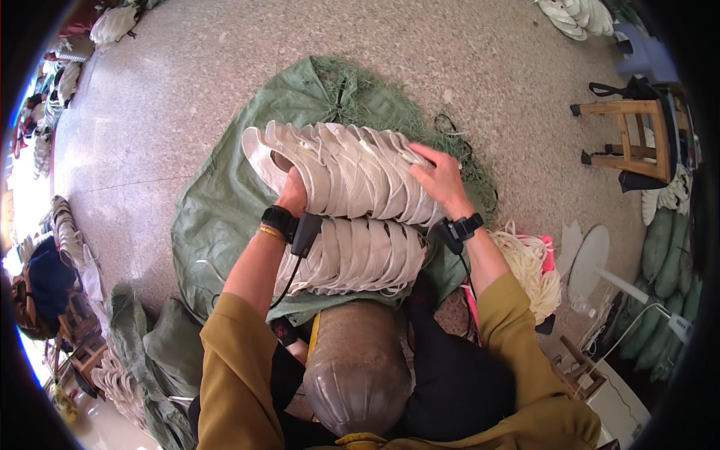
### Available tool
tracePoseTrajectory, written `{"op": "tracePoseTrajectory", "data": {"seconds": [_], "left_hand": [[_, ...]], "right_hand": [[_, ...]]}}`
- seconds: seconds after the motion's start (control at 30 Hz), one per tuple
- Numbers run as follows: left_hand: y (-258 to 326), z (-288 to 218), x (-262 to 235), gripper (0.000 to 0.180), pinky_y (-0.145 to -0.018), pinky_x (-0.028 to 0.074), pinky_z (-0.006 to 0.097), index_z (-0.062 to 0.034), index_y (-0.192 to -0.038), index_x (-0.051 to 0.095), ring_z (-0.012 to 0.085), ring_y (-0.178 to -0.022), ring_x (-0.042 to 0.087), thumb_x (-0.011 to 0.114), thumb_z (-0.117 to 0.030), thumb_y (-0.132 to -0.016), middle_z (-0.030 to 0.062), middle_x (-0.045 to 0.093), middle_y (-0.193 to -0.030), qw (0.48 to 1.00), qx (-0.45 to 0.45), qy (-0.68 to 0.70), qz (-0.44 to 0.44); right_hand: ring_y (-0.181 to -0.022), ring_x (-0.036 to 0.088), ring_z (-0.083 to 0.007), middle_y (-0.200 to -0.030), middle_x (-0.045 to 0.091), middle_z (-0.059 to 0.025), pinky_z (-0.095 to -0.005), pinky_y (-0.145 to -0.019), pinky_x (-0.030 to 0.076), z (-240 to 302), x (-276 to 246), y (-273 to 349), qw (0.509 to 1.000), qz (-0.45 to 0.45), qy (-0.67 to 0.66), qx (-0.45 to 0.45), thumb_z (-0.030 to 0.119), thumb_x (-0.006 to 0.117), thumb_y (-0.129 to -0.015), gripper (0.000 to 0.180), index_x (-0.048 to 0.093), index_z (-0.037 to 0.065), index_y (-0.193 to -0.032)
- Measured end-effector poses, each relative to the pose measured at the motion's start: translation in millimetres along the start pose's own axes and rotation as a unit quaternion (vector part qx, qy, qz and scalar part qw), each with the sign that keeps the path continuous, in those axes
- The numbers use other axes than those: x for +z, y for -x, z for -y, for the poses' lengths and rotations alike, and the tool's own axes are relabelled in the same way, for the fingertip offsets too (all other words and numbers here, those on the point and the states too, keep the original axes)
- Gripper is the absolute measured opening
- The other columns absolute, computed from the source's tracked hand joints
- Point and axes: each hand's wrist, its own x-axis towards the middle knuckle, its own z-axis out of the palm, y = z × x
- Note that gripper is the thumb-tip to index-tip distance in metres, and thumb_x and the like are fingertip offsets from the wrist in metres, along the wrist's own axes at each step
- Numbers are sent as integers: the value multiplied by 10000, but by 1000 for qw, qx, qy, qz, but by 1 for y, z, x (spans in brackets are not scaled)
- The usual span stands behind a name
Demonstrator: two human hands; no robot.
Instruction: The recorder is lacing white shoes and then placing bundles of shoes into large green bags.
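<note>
Head view: the green sack was spread flat on the speckled floor, and on top of it lay two rows of nested pale shoe uppers. The far row was the one being handled — the near row lay right up against it, on the near side of the sack.

Hands were well apart, one at each end of that far row. The left hand was clamped on its left end, most of the fingers hidden by the uppers. The right hand lay against the right end, forefinger stretched along the edge; can't tell how hard it was gripping. Both wrists had black straps.

Just off the near edge of the sack was a big brownish plastic bottle, yellow cap toward the wearer. Right of the sack, a heap of pale cords with something pink beside it, and further right a wooden stool. As for writing — any marks on the uppers were too small to make out.
</note>
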Motion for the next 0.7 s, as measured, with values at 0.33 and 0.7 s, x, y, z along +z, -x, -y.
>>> {"op": "tracePoseTrajectory", "data": {"seconds": [0.33, 0.7], "left_hand": [[23, -56, -14, 349, -870, 510, 312, -16, -1243, 558, 140, -996, 600, 628, -86, -908, 38, 633, -1153, 990, -3, -130, 53], [18, -11, -51, 317, -861, 493, 335, 9, -1172, 622, 154, -990, 604, 644, -70, -867, 62, 669, -1098, 985, 101, -132, -48]], "right_hand": [[-878, 689, -322, -966, 703, -205, -351, -801, 511, 24, 18, -14, 1000, -9, -4, -2, 253, 599, -750, 420, 693, 60, -1112], [-985, 629, -359, -1047, 682, -187, -432, -874, 486, 59, 31, -11, 969, 58, 241, -21, 290, 634, -809, 416, 641, 26, -1129]]}}
